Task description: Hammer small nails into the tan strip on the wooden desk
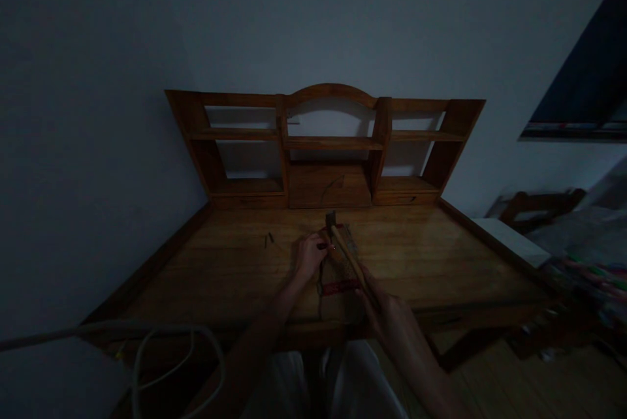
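Observation:
In a dim room, my right hand (385, 305) is closed round the wooden handle of a hammer (345, 249), whose dark head sits at the far end, above a small flat wooden piece (340, 269) with red edges on the desk (441, 256). My left hand (309, 254) rests on the left edge of that piece, fingers pinched together on something too small to make out. Two small dark nails (268, 239) lie on the desk to the left of my left hand.
The wooden desk carries a shelved hutch (328, 145) against the white wall. A pale cable (161, 347) loops at the near left corner. Furniture and coloured cloth (592, 269) stand at the right, over a wooden floor.

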A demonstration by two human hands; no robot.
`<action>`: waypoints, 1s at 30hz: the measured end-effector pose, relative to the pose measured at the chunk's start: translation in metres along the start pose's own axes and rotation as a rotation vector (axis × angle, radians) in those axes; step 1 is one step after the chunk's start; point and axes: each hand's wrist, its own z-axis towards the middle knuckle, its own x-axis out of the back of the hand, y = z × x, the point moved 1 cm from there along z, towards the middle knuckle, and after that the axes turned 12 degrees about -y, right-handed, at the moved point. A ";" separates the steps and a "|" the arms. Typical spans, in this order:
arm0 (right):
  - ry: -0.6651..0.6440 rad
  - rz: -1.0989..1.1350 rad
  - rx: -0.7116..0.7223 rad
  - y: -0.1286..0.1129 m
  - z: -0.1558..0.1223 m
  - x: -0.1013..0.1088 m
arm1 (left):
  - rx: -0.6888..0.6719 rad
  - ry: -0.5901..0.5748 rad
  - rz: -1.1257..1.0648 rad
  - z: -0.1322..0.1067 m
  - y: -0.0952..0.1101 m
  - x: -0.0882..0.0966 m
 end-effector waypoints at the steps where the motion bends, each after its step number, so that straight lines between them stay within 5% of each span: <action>1: -0.008 -0.009 0.003 0.002 -0.001 -0.003 | -0.010 0.001 0.001 0.000 0.000 0.000; 30: 0.039 -0.019 0.004 0.011 0.001 -0.012 | -0.045 0.024 0.026 0.001 -0.003 -0.001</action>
